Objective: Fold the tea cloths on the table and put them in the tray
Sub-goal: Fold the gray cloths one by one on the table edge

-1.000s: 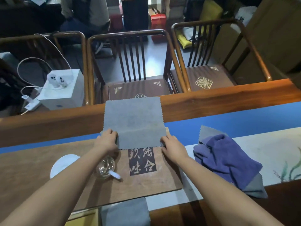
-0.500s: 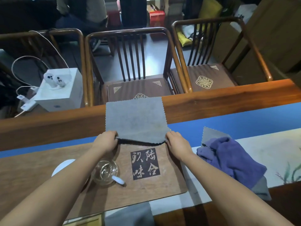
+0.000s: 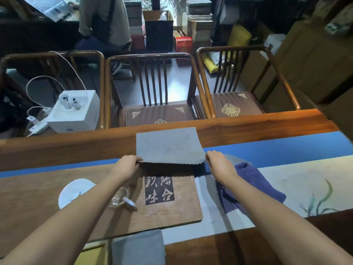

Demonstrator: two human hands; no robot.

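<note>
A grey tea cloth (image 3: 169, 145) with zigzag edges is held above the table's far side, its near edge lifted and casting a shadow on the wooden board (image 3: 168, 209). My left hand (image 3: 127, 166) pinches the cloth's near left corner and my right hand (image 3: 219, 165) pinches its near right corner. A crumpled purple cloth (image 3: 254, 180) lies on a second grey cloth (image 3: 232, 158) to the right. A folded grey cloth (image 3: 138, 248) lies at the bottom edge beside a yellowish tray corner (image 3: 91, 255).
A glass cup (image 3: 119, 197) with a white spoon (image 3: 129, 203) and a white saucer (image 3: 73, 192) sit under my left forearm. A blue and white runner (image 3: 286, 148) crosses the table. Wooden chairs (image 3: 152, 88) stand beyond the far edge. A person sits at the back.
Both hands have raised the cloth's near edge and carried it away from me, so less of it covers the board and the printed characters show fully.
</note>
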